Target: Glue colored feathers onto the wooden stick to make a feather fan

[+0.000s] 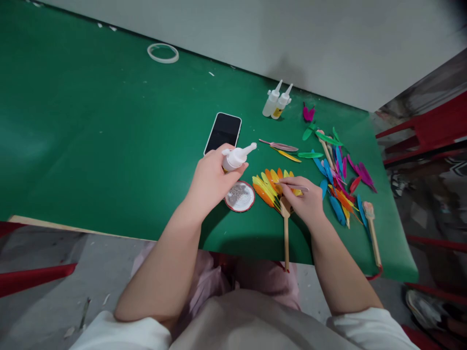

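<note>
My left hand [213, 177] is wrapped round a white squeeze glue bottle [237, 158], whose nozzle tilts up to the right. Below that hand lies a round lid [240, 197] with a red rim and whitish residue inside. A fan of yellow and orange feathers [268, 183] spreads above a wooden stick with a broad head [286, 233]. My right hand [304, 200] is closed over the fan's right side, pinching slim, pale tweezers [295, 187] that point left onto the feathers. Its fingers hide part of the fan.
A phone [224, 130] lies behind my left hand. Two more glue bottles [277, 103] stand near the wall. Loose coloured feathers [337, 167] and another wooden stick [372, 233] lie to the right. A tape ring [163, 53] is at the back left of the green table [109, 146].
</note>
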The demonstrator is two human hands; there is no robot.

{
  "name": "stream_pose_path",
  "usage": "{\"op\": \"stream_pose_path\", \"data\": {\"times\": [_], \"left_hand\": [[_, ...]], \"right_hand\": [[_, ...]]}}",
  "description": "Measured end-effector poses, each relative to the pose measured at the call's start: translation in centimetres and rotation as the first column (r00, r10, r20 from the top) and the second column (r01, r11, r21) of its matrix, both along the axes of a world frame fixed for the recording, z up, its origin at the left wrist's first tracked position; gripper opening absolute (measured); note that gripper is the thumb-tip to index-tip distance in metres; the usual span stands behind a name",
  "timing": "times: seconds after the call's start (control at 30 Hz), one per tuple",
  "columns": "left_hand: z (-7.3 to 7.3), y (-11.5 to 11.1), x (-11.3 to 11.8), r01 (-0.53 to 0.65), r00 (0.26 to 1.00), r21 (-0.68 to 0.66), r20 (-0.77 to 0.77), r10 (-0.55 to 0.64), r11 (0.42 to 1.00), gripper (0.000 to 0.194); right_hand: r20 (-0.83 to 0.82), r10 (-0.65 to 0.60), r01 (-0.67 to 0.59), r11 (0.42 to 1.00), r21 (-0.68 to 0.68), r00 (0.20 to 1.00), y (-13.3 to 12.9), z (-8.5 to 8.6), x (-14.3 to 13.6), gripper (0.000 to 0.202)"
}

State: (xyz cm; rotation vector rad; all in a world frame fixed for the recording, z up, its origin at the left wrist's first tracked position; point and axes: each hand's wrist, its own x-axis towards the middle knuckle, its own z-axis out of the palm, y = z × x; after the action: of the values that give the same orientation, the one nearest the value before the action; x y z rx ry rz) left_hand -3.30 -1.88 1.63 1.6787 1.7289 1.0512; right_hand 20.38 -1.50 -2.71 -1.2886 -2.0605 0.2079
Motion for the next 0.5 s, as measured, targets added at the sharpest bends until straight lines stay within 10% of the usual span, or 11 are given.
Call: {"op": "stream_pose_path", "data": {"times": [0.5], "left_hand": [[0.08, -0.02, 0.07, -0.005, 1.000, 0.000, -0.007, 0.005, 1.000, 0.016]], "right_hand": [[0.019, -0.008, 0.008, 1.000, 0.009, 1.000, 0.00, 0.12, -0.03, 0.015]]}}
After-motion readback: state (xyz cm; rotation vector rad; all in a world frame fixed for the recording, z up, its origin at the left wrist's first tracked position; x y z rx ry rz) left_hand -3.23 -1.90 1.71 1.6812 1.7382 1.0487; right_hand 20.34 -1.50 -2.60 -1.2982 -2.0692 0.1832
